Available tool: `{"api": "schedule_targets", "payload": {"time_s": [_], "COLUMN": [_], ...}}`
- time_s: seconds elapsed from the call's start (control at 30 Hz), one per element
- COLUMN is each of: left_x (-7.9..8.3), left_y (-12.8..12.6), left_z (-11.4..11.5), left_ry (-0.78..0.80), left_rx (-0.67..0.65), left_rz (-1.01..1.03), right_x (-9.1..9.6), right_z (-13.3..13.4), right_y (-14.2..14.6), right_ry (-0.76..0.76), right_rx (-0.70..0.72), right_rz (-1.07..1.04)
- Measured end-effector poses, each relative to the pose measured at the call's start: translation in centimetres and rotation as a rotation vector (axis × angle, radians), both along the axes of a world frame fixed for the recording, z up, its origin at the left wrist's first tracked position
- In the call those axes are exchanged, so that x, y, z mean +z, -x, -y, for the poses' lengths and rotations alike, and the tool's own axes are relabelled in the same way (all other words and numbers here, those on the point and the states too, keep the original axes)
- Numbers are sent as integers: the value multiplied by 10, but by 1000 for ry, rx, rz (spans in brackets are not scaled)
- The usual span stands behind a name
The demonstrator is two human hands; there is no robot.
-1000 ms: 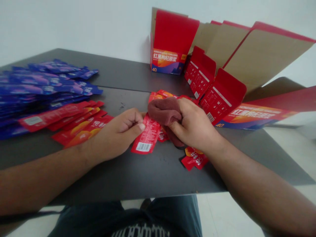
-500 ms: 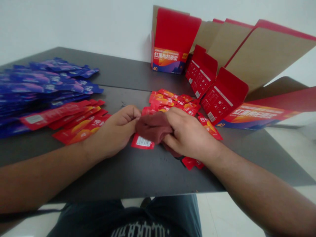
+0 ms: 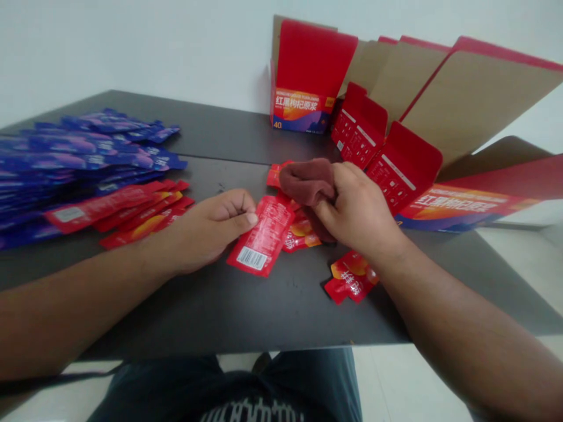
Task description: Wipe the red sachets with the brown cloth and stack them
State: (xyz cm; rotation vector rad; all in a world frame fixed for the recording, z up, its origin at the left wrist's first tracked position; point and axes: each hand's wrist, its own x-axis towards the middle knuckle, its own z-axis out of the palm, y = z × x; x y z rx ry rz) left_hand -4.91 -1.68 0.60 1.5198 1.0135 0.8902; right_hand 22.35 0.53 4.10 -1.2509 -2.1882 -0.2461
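Observation:
Between thumb and fingers, my left hand (image 3: 222, 228) pinches a red sachet (image 3: 268, 231) by its left edge, its barcode side facing up. My right hand (image 3: 358, 208) is closed on a bunched brown cloth (image 3: 308, 181), just above and to the right of that sachet and apart from my left hand. Under the cloth and my right hand lie more red sachets (image 3: 301, 234), partly hidden. A few others (image 3: 352, 275) rest on the table below my right wrist. Left of my left hand is a row of overlapping red sachets (image 3: 114, 205).
A large pile of blue sachets (image 3: 88, 146) covers the left of the dark table (image 3: 264, 316). Open red cartons stand at the back right, one small-looking carton (image 3: 303, 108) near the wall and a larger one (image 3: 466, 202) at the right edge.
My right hand has moved up and to the right with the cloth, off the held sachet. More of that sachet shows now, tilted in my left hand.

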Motion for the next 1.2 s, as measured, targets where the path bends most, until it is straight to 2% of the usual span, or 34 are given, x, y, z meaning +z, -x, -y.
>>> {"api": "schedule_targets", "payload": {"time_s": [0.07, 0.23, 0.33, 0.43, 0.63, 0.83, 0.97, 1.07, 1.2], "left_x": [14, 53, 58, 52, 33, 16, 9, 7, 11], "left_y": [11, 40, 48, 48, 44, 36, 34, 41, 53], "left_z": [-5, -16, -25, -35, -54, -62, -71, -81, -91], "left_ry": [-189, -706, -815, -762, -700, -633, -519, -480, -433], "left_rx": [52, 381, 405, 360, 314, 286, 169, 91, 89], "left_rz": [-198, -736, -1030, -1262, -1431, -1432, -1447, -1480, -1520], "right_x": [2, 2, 0, -1, 3, 4, 3, 4, 9], "right_z": [-5, -8, -9, -8, -2, -1, -6, -12, -19], "right_y": [-5, -9, -7, -6, -2, -2, -5, -9, -16], "right_ry": [-34, -42, -27, -13, 13, 34, 48, 42, 28], "right_rx": [-34, -53, -55, -55, -53, -68, -70, -82, -98], "right_rz": [-36, -46, -32, -3, 34, 33, 9, -27, -65]}}
